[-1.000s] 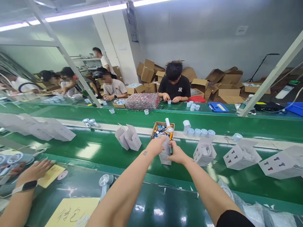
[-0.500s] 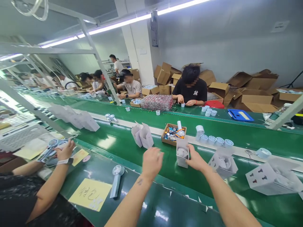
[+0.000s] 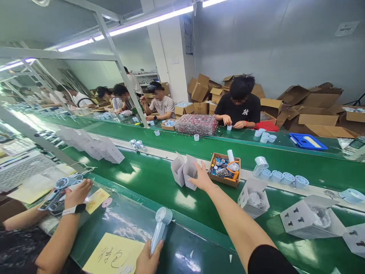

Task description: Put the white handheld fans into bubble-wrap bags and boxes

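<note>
My left hand (image 3: 149, 258) is closed round the handle of a light-blue handheld fan (image 3: 163, 216), tilted over the near bench edge. My right hand (image 3: 203, 178) reaches across the green belt with fingers apart, at the right side of an upright white carton (image 3: 189, 172) with its top open. I cannot tell whether the fingers press on it. A similar carton (image 3: 177, 172) stands just left of it. To the right, a carton (image 3: 252, 198) holds something in clear bubble wrap, and a larger one (image 3: 310, 217) lies tilted beyond.
A cardboard tray of tools (image 3: 225, 171) sits beside my right forearm. Several light-blue fan parts (image 3: 276, 176) line the pale strip. At left, a co-worker's hand (image 3: 76, 196) holds fans near a yellow handwritten note (image 3: 114, 253). Another co-worker (image 3: 238, 102) sits across the belt.
My right hand has let go of the filled carton and moved left to the upright ones. My left hand has come down and taken hold of the fan on the bench. The view has turned left.
</note>
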`<state>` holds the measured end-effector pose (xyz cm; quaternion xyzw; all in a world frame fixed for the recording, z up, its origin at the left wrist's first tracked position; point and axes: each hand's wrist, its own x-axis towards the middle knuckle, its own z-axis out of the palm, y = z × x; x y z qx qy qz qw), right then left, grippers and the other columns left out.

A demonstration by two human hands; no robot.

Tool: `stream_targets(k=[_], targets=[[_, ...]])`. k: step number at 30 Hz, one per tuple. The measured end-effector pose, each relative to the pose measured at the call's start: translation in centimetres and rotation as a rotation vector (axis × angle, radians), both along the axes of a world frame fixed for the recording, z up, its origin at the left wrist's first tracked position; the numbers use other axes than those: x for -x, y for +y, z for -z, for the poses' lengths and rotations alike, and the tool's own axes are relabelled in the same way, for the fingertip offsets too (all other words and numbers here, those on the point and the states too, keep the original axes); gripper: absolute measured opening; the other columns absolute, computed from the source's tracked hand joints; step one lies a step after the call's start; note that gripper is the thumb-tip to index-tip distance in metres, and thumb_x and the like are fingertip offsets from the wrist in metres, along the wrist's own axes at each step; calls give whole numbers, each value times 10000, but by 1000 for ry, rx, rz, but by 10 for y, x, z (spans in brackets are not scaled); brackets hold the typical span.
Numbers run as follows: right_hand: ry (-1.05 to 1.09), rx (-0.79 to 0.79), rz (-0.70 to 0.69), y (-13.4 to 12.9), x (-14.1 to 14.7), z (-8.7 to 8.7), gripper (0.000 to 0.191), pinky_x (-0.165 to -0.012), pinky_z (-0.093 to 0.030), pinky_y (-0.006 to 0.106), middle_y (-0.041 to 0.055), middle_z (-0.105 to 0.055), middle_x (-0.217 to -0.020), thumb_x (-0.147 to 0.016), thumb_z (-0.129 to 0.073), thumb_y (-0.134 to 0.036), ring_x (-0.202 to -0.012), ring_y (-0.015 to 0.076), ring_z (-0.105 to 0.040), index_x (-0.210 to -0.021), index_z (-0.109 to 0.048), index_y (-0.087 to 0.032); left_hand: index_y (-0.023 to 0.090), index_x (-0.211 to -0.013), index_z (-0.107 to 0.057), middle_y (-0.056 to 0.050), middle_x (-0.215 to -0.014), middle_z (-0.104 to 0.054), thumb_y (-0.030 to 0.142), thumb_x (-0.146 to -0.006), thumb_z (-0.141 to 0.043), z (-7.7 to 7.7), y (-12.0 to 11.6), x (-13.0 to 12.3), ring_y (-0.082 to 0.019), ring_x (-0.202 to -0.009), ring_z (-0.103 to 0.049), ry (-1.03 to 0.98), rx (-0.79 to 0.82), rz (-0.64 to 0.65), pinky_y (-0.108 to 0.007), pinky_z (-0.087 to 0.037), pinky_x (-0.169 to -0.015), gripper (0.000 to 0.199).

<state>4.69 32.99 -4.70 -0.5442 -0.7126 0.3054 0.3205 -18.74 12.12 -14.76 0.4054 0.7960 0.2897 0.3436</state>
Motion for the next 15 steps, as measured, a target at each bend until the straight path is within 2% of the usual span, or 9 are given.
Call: stream_targets(k=[3, 6, 9, 11, 13, 14, 15], targets=[[-11, 9, -5, 17, -10, 5, 544, -1001, -422, 437, 115, -550, -1242, -695, -633, -94, -1141, 257, -547, -1212, -505, -204, 216, -696, -564, 33, -473, -472, 722, -558, -595, -4, -5, -17, -190, -464, -506, -326, -29, -29, -300, -411, -472, 526], [-41, 12, -34, 7, -32, 2, 525, -991, -431, 413, 92, -604, -1176, -628, -637, -33, -1078, 245, -576, -1122, -565, -194, 180, -675, -581, 22, -520, -510, 676, -571, -693, -22, -19, -43, -128, -475, -467, -632, -33, -26, -239, -355, -451, 519], [-60, 18, -40, -8, -56, -7, 534, -1071, -363, 423, 126, -565, -1259, -639, -654, -38, -1214, 268, -507, -1151, -570, -167, 156, -688, -602, -6, -631, -583, 600, -567, -769, -44, -30, -73, -99, -495, -476, -852, 14, 34, -218, -343, -461, 489], [-65, 16, -9, -21, -71, -15, 555, -1111, -305, 466, 172, -445, -1392, -691, -665, -104, -1344, 305, -374, -1227, -532, -150, 152, -686, -592, -12, -653, -591, 576, -558, -789, -52, -36, -89, -89, -485, -474, -944, 47, 64, -216, -335, -464, 484], [-55, -37, 42, -44, -84, -20, 518, -1140, -248, 495, 183, -344, -1468, -761, -648, -208, -1414, 318, -254, -1258, -512, -157, 155, -685, -572, -10, -652, -579, 585, -568, -779, -50, -42, -101, -86, -478, -466, -978, 51, 72, -219, -328, -466, 491], [-37, -74, 79, -61, -87, -19, 471, -1147, -236, 501, 178, -346, -1468, -791, -631, -267, -1419, 318, -242, -1240, -525, -169, 159, -690, -564, -6, -646, -564, 606, -570, -766, -47, -45, -106, -86, -476, -457, -971, 37, 80, -222, -326, -467, 505], [0, -121, 129, -80, -88, -17, 404, -1147, -247, 502, 170, -409, -1428, -815, -609, -323, -1396, 314, -295, -1190, -553, -184, 164, -708, -564, 0, -636, -546, 633, -572, -747, -42, -49, -110, -90, -478, -447, -950, 13, 96, -228, -329, -468, 521]])
